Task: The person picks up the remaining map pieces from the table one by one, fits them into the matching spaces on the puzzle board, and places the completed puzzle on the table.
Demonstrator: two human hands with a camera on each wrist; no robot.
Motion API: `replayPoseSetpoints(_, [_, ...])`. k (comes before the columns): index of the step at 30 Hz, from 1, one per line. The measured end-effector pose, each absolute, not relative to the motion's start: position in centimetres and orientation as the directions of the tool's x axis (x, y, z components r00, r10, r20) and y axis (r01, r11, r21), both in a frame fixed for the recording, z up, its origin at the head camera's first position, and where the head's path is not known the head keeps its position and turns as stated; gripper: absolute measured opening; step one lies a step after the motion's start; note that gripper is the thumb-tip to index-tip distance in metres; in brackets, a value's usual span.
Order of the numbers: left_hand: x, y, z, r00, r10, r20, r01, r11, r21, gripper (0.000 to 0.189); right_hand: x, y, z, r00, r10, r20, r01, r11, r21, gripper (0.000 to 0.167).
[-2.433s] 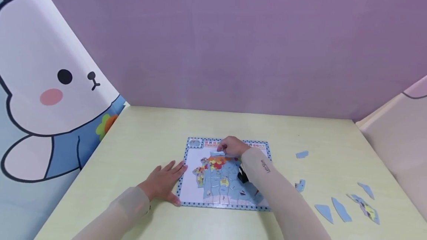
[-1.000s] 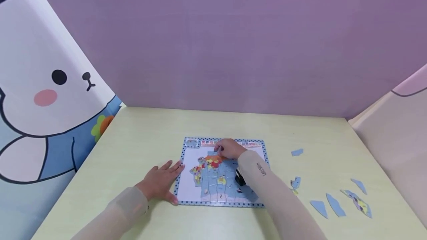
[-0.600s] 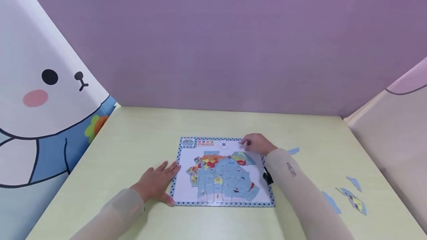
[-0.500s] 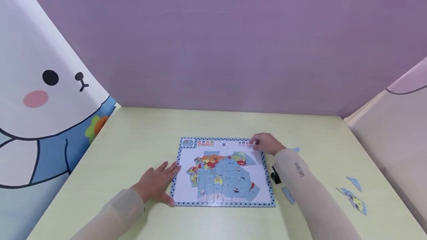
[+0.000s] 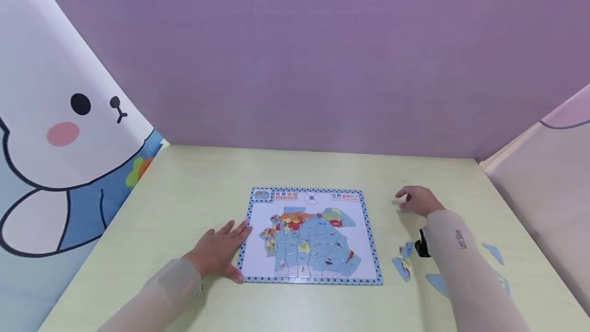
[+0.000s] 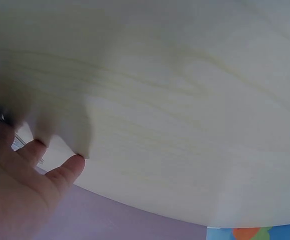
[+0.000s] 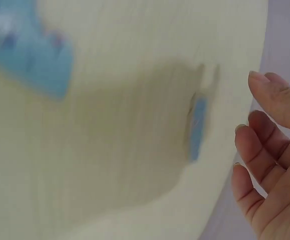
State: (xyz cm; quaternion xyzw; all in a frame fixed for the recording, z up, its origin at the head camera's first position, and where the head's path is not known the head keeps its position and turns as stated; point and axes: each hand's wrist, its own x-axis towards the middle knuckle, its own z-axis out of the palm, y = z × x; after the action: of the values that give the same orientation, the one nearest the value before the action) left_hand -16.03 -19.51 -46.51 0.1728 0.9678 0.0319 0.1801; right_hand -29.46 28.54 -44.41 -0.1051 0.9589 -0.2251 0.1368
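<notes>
A world map jigsaw board (image 5: 255, 219) with a dotted blue border lies on the table, partly covered by joined blue and coloured pieces. My left hand (image 5: 216, 250) rests at its left edge, fingers spread. A narrow blue puzzle piece (image 5: 295, 210) sits along the top of the map. Beyond the board's right edge, my right hand (image 5: 420, 200) hovers over the table, thumb and fingers loosely curved and apart, holding nothing. In the right wrist view, a small blue puzzle piece (image 7: 198, 130) lies on the table near its fingertips; the hand mostly hides it in the head view.
Loose pieces lie right of the board: a coloured piece (image 5: 401, 269), a plain blue piece (image 5: 438, 283) partly under the right sleeve, and another blue one (image 5: 493, 253) farther right. A purple backdrop (image 5: 322, 65) stands behind the table.
My right hand has let go of the narrow blue piece at the map's top and moved right, off the board, to above the table. The left hand stays at the board's edge.
</notes>
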Motion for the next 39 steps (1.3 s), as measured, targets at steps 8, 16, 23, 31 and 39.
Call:
replayPoseSetpoints(8, [-16.0, -19.4, -46.0, -0.876, 0.344, -0.338, 0.314, 0.939, 0.142, 0.108, -29.1, 31.2, -45.3, -0.948, -0.240, -0.207, -0.131, 0.891, -0.435, 0.029])
replayPoseSetpoints(16, [-15.9, -19.6, -46.3, -0.880, 0.341, -0.330, 0.312, 0.940, 0.141, 0.108, -29.6, 32.0, -47.0, -0.950, -0.211, -0.229, -0.093, 0.894, -0.437, 0.031])
replayPoseSetpoints(23, [-16.0, -19.5, -46.4, -0.882, 0.339, -0.328, 0.308, 0.941, 0.144, 0.107, -29.8, 32.2, -47.7, -0.953, -0.164, -0.253, -0.049, 0.912, -0.408, 0.036])
replayPoseSetpoints(31, [-16.1, -19.3, -46.8, -0.879, 0.339, -0.334, 0.312, 0.941, 0.133, 0.108, -29.8, 32.7, -47.6, -0.950, -0.156, -0.270, -0.049, 0.931, -0.363, 0.032])
replayPoseSetpoints(39, [-16.1, -19.6, -46.9, -0.884, 0.343, -0.318, 0.315, 0.939, 0.138, 0.109, -30.0, 32.2, -46.9, -0.936, -0.146, -0.319, -0.029, 0.938, -0.346, 0.032])
